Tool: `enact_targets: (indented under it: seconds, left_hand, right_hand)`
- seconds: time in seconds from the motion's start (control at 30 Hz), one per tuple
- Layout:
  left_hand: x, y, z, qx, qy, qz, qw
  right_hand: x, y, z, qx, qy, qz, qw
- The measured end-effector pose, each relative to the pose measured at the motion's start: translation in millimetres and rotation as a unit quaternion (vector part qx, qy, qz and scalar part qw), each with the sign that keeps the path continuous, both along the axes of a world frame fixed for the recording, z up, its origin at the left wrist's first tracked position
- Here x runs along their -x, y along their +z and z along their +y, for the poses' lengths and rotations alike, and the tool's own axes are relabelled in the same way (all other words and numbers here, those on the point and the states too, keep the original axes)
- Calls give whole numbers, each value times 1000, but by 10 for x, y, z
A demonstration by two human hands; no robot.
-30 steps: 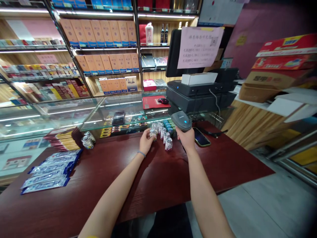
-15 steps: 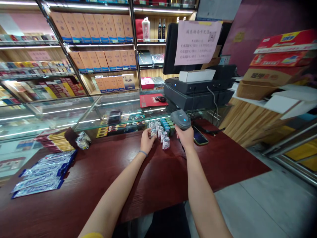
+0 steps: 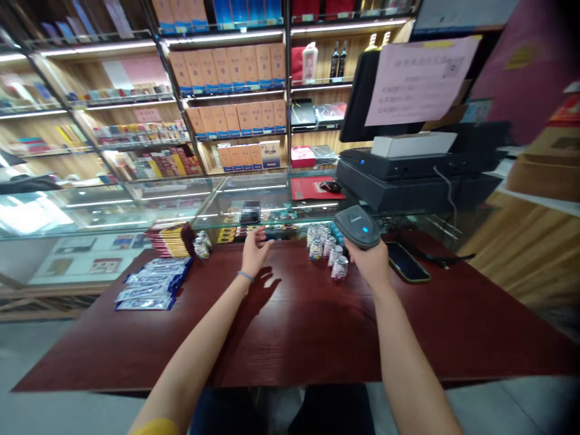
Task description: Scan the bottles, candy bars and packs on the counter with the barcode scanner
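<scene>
My left hand (image 3: 255,252) hovers above the dark red tabletop (image 3: 281,326), fingers apart and nothing in it, casting a shadow on the wood. My right hand (image 3: 372,263) is wrapped round the handle of a grey barcode scanner (image 3: 357,227) with a blue light on top. Several small clear jars with silvery lids (image 3: 339,267) stand between the hands, closer to the right one. Behind the scanner, teal-coloured small containers (image 3: 336,231) are partly hidden. Two more such jars (image 3: 202,244) stand to the left of my left hand.
Blue-and-white packets (image 3: 151,287) lie at the left beside a box of yellow-and-red sticks (image 3: 170,240). A phone (image 3: 408,262) lies right of the scanner. Behind the table are a glass display case (image 3: 254,187), a red mat with a mouse (image 3: 312,188) and a monitor (image 3: 357,96).
My left hand has let go of the jar it touched and moved left, away from the group. The right hand still holds the scanner. The view has swung left.
</scene>
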State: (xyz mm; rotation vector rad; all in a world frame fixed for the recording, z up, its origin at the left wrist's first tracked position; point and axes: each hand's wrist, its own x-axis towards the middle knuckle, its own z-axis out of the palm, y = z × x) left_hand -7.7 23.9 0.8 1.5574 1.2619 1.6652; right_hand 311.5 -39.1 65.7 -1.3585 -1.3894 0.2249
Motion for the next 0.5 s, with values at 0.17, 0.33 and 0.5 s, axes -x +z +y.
enact_targets:
  seconds: [0.17,0.33,0.5]
  left_hand:
    - [879,68,-212,-22,100,26,994]
    - [1517,-45,-357,-12,199,15,980]
    - [1863,-222,-337,1,280,21,960]
  right_hand:
    - [402,95,-82,15,52,29,998]
    - [758,63,-144,6,125,9,992]
    - [1045,-147,-134,43,172,-2,984]
